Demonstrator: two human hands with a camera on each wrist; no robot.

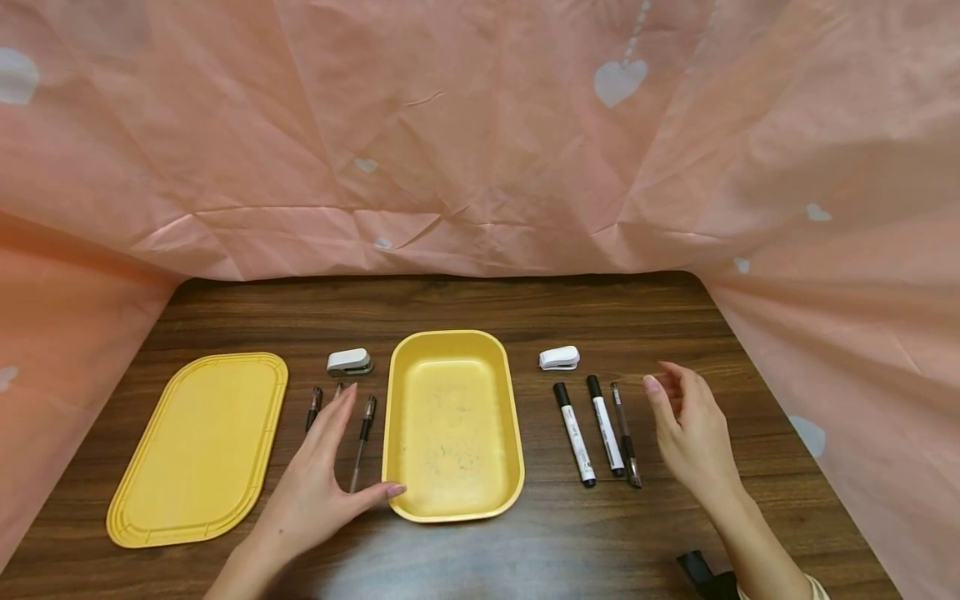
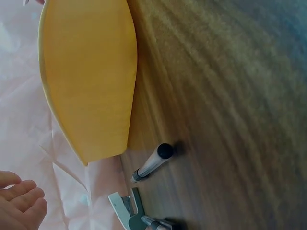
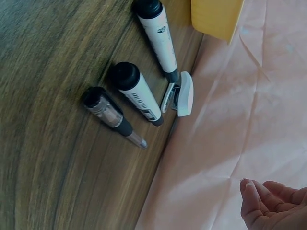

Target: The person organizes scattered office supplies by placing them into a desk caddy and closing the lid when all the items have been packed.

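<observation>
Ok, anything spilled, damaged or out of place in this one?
Nothing looks spilled or broken. The one oddity is dark smudges inside the yellow box, mostly toward its near end, breaking up an otherwise plain floor. Dirt or wear, I can't tell.

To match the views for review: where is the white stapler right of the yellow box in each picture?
Head: white stapler right of centre, just above a marker.
Left wrist: not in it.
Right wrist: above and right of centre, beside that marker's end.
Shared landmark: yellow box, in all three.

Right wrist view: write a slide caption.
Two white markers, a clear-barrelled pen, a mini stapler and a yellow box on a woodgrain tabletop; right hand empty.
</observation>
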